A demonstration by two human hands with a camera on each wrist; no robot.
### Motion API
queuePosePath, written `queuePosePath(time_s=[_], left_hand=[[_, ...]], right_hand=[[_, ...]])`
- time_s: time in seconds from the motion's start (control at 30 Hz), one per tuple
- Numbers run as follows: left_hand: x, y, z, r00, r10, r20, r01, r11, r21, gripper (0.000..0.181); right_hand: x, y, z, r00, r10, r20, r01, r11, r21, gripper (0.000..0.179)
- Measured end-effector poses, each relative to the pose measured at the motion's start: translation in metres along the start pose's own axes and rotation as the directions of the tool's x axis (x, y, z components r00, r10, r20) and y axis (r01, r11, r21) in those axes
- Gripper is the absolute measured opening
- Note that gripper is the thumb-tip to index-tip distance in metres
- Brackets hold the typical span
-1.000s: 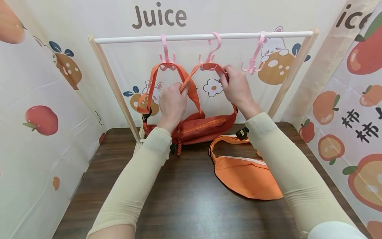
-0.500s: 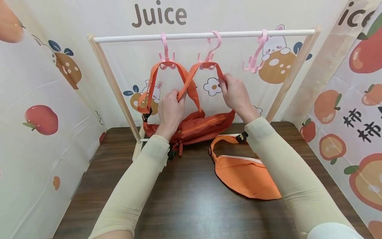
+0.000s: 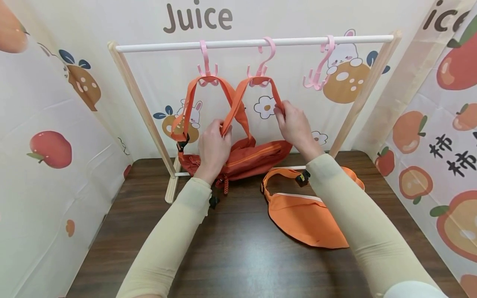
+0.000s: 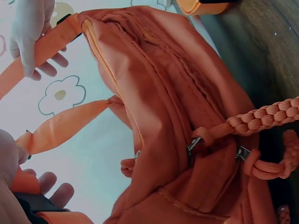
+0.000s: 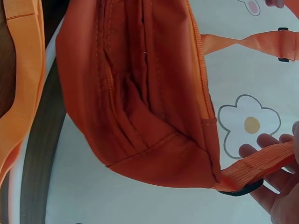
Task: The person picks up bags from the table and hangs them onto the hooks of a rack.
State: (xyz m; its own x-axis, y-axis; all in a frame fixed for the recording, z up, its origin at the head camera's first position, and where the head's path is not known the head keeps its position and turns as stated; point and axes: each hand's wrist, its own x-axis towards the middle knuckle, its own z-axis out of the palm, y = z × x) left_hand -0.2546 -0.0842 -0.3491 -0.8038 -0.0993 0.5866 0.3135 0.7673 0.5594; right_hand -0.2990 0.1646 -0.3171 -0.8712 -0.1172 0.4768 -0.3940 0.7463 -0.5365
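A rust-red waist bag (image 3: 257, 159) hangs below a rack, its orange strap (image 3: 238, 99) looped over the left pink hook (image 3: 205, 68) and the middle pink hook (image 3: 261, 66). My left hand (image 3: 215, 145) grips the strap left of the middle loop. On the loop's right side, my right hand (image 3: 296, 124) pinches the strap between thumb and fingers. In the right wrist view, the strap runs from the bag's end past a black buckle (image 5: 243, 188) into the right-hand fingers (image 5: 268, 142). Braided zipper pulls (image 4: 261, 116) dangle from the bag's front.
A brighter orange waist bag (image 3: 305, 219) lies on the dark wood table (image 3: 238, 265), partly covered by my right sleeve. A third pink hook (image 3: 318, 68) hangs bare at the right of the white rail (image 3: 231, 44). Wooden posts (image 3: 143, 111) support the rail.
Both hands have moved down, the right one sliding lower along the strap, away from the middle hook. The strap stays over both hooks. The red bag's right end has dropped slightly.
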Motion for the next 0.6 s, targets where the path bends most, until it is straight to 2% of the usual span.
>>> queuePosePath(time_s=[0.3,0.6], left_hand=[[-0.009,-0.005,0.001,0.999,0.032,-0.023,-0.033,0.999,-0.028,0.034],[-0.016,-0.008,0.005,0.999,0.051,-0.004,-0.051,0.999,-0.016,0.039]], right_hand=[[-0.005,0.006,0.001,0.999,0.045,0.015,-0.045,0.998,0.039,0.036],[-0.009,0.014,0.001,0.997,0.073,0.024,-0.075,0.996,0.05,0.043]])
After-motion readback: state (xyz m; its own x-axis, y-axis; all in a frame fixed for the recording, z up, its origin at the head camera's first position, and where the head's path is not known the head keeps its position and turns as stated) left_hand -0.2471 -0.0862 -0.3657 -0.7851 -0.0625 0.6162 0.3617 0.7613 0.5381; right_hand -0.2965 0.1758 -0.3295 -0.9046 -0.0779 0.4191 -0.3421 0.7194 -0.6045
